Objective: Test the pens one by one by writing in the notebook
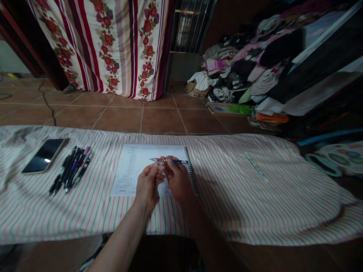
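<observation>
Both my hands meet over a spiral notebook (133, 162) that lies open on a striped cloth (255, 196). My right hand (177, 180) pinches a red and blue pen (168, 161), held sideways above the page. My left hand (147, 185) has its fingers curled at the pen's left end, touching it. The printed page under the hands is partly hidden by them.
Several dark pens (72, 170) lie in a bunch at the left of the cloth, with a smartphone (44, 155) face up beside them. A ruler (256, 166) lies at the right. Beyond are tiled floor, a floral mattress (113, 45) and a clothes pile (249, 64).
</observation>
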Demonstrator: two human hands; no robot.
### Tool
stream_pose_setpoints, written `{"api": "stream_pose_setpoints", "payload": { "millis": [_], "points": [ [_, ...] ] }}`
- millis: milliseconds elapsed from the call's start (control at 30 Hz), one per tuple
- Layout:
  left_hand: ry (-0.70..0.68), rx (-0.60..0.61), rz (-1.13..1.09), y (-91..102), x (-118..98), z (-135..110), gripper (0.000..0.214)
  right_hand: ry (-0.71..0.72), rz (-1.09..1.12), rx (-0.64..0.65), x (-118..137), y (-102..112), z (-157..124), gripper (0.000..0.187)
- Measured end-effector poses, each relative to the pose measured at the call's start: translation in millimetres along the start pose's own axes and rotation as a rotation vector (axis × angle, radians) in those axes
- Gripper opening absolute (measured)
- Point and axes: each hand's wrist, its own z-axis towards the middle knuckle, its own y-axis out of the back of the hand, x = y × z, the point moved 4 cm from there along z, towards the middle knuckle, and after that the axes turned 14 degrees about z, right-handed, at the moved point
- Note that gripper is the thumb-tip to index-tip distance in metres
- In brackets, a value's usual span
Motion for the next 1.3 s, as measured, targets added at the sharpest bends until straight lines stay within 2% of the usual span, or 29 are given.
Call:
{"api": "stream_pose_setpoints", "payload": {
  "millis": [167, 267, 333, 433, 533, 667, 833, 967, 1100, 1200, 1300],
  "points": [
    [0.015, 0.032, -0.025, -4.3, 4, 0, 0.028, -0.028, -0.012, -0.032, 0, -1, -1, 0.025],
    [-0.055, -0.014, 0.046, -6.5, 9, 1, 0.027, -0.022, -0.05, -0.051, 0, -1, 0, 0.03],
    [-0.13, -0.057, 0.177, -7.5, 12, 2, 0.025, 0.06, -0.079, -0.096, 4, 4, 2, 0.031],
    [-0.202, -0.045, 0.427, -10.8, 17, 1, 0.016, 0.167, -0.176, -0.146, 11, 12, 9, 0.03],
    [-0.402, -0.034, 0.767, -13.2, 15, -7, 0.012, 0.245, -0.242, -0.193, 18, 20, 17, 0.029],
    [-0.678, 0.065, 1.13, -15.5, 12, -21, 0.021, 0.267, -0.243, -0.219, 23, 25, 22, 0.028],
    [-0.808, 0.09, 1.409, -6.7, 11, -22, 0.023, 0.269, -0.326, -0.199, 20, 24, 24, 0.029],
    [-0.827, 0.034, 1.474, 3.2, 1, -19, 0.022, 0.27, -0.348, -0.152, 14, 20, 23, 0.03],
    [-0.979, -0.123, 1.45, 5.3, -19, -29, 0.02, 0.377, -0.534, 0.006, 9, 9, 14, 0.023],
    [-1.023, -0.101, 1.322, 0.1, -25, -39, 0.015, 0.434, -0.656, 0.164, 1, 1, 6, 0.023],
    [-0.943, -0.081, 1.225, -4.7, -20, -43, 0.009, 0.472, -0.717, 0.231, -3, -1, 2, 0.025]
  ]
}}
